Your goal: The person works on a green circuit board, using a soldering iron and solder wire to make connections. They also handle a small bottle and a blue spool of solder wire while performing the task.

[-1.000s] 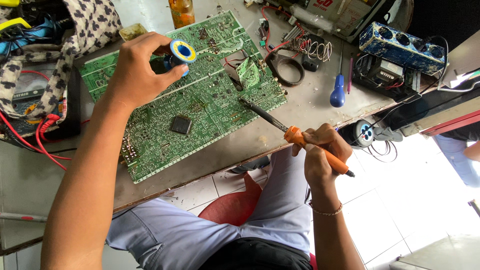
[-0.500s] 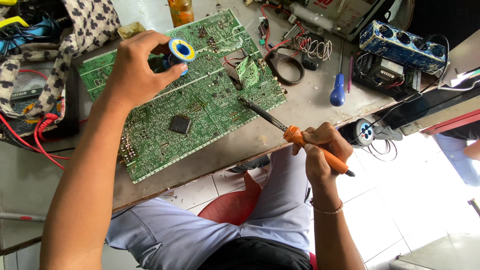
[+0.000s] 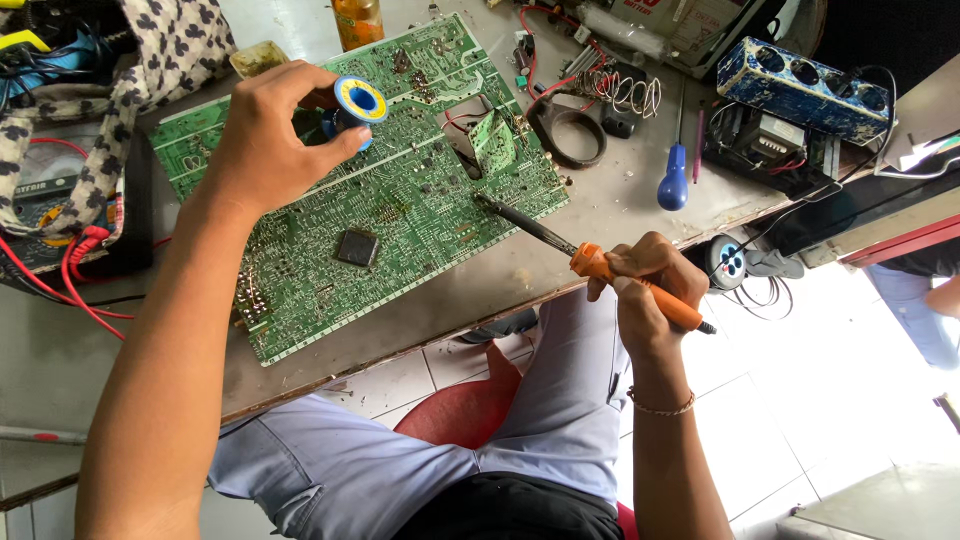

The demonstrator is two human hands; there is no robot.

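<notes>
Workbench (image 3: 620, 225) of grey metal, seen from above, cluttered with electronics.

Large green circuit board (image 3: 400, 190) lying flat across the bench's middle, tilted slightly, its near corner reaching toward the bench edge. Used below as the landmark for everything else.

Spotted fabric bag (image 3: 150, 60) off the board's far left corner, with red wires (image 3: 75, 270) trailing beneath it.

Blue perforated box (image 3: 800, 85) well to the right of the board, resting on a dark transformer unit (image 3: 770, 150).

Left hand (image 3: 265, 140) above the board's upper left part, fingers closed around a small solder spool (image 3: 358, 100) with a blue rim and yellow face, held just over the board's far edge.

Right hand (image 3: 650, 290) just past the board's lower right corner, beyond the bench edge, clenched in a pen grip on the orange handle of a soldering iron (image 3: 590, 260). Dark metal tip angled up and left, ending at the board's right edge; contact with the board impossible to tell.

Blue-handled screwdriver (image 3: 675, 180) lying on the bench to the right of the board.

Black square chip (image 3: 357, 247) near the board's centre, apart from both hands.
</notes>
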